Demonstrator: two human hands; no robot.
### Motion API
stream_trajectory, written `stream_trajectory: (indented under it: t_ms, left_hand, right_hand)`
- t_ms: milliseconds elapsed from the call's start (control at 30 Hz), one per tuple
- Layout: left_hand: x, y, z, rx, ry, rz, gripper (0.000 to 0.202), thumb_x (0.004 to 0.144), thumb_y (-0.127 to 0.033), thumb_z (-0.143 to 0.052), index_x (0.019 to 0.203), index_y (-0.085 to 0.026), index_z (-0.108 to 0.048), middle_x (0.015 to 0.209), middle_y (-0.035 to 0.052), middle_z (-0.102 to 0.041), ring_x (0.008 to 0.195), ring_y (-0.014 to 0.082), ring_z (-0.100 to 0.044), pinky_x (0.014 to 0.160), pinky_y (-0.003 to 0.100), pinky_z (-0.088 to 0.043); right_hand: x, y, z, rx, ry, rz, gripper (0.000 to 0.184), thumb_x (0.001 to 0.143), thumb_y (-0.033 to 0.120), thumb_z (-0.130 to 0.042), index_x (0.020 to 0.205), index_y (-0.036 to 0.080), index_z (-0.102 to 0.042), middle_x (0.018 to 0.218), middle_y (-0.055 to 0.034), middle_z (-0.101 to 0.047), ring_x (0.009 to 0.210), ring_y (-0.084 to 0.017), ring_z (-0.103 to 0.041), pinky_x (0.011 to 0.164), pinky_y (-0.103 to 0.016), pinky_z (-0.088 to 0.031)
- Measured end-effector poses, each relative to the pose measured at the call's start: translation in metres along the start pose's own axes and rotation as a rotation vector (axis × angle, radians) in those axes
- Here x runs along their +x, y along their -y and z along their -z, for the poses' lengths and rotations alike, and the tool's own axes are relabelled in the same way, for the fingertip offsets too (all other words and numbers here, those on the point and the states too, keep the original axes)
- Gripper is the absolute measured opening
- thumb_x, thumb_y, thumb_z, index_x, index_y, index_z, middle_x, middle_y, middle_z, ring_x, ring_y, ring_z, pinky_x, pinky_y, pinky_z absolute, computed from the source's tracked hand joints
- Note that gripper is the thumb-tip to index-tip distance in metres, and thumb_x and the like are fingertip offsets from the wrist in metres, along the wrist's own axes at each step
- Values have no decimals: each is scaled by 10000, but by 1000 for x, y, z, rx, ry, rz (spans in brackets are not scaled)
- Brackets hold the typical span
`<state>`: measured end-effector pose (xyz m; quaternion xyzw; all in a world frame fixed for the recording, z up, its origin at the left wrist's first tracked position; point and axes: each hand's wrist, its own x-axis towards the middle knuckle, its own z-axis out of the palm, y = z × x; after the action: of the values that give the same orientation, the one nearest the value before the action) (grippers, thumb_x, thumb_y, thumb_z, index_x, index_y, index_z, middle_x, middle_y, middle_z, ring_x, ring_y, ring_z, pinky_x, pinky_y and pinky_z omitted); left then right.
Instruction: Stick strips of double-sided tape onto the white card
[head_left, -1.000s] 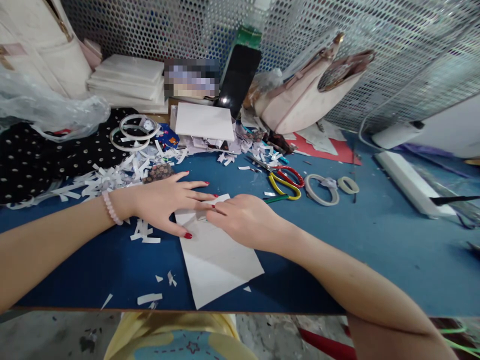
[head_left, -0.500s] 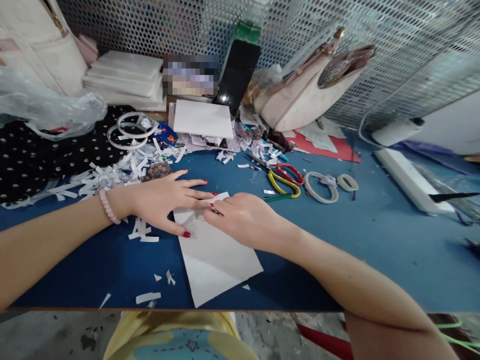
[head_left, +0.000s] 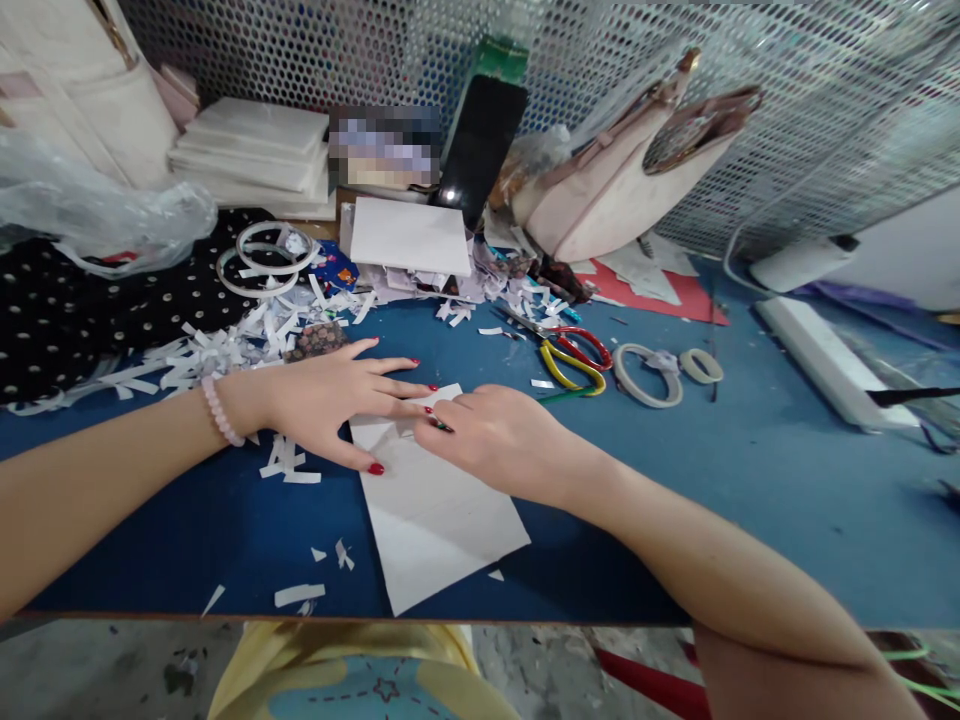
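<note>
A white sheet of paper or thin card (head_left: 450,540) lies at an angle on the blue table near its front edge. My left hand (head_left: 322,400) rests flat with fingers spread, its fingertips over the sheet's upper left part. Curled closed over the sheet's upper right part, my right hand (head_left: 502,440) meets the left fingertips. A small dark green bit shows at its curled fingers, but what it grips is mostly hidden. Scissors (head_left: 574,365) with red and yellow handles lie beyond the right hand.
Tape rolls (head_left: 649,377) sit right of the scissors. Paper strips (head_left: 255,340) are heaped at left by a polka-dot cloth (head_left: 112,310). A phone (head_left: 484,145) leans at the back near a handbag (head_left: 600,205). A white power strip (head_left: 832,365) lies at right.
Both hands and the sheet keep nearly the same places. The whole view has shifted very slightly.
</note>
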<state>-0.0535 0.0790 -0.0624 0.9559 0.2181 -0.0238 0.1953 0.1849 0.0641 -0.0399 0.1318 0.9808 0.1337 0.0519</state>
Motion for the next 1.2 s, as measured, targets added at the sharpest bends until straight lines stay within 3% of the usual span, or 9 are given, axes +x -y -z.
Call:
stream_trajectory:
  t_ms: [467,833,1033,1200]
  left_hand:
    - [-1,-1,1,5,-18,-6,757,878,-552,-629,1536,-275,-377,1615,43,-330,1526,341,-183,1229,570,-60]
    - [0,-2,1,-13,-38,-8,723,871,-549,-641,1512,-300,-419,1606,46,-347,1516,352,-215,1220,581,-112]
    - [1,0,-2,-3,-40,-7,774,865,-568,-651,1532,-283,-380,1602,67,-349,1515,359,-217,1211,615,-54]
    - [2,-5,-5,15,-86,11,811,842,-626,-665,1520,-271,-398,1579,92,-390,1497,361,-269,1197,633,33]
  right_hand:
    - [-5,-5,-4,-14,-41,21,235,915,44,-471,970,166,-665,726,-27,-669,557,-131,-532,540,-323,-247]
    - [-10,-11,-6,-31,-130,5,252,918,21,-454,823,168,-636,666,0,-621,513,-118,-484,541,-306,-240]
    - [-14,-14,-4,110,-264,-27,305,982,87,-386,793,168,-612,649,0,-607,526,-123,-475,556,-295,-274]
    - [-14,-6,-8,232,-264,-127,264,1001,139,-378,936,169,-632,703,-18,-668,584,-128,-550,564,-288,-294]
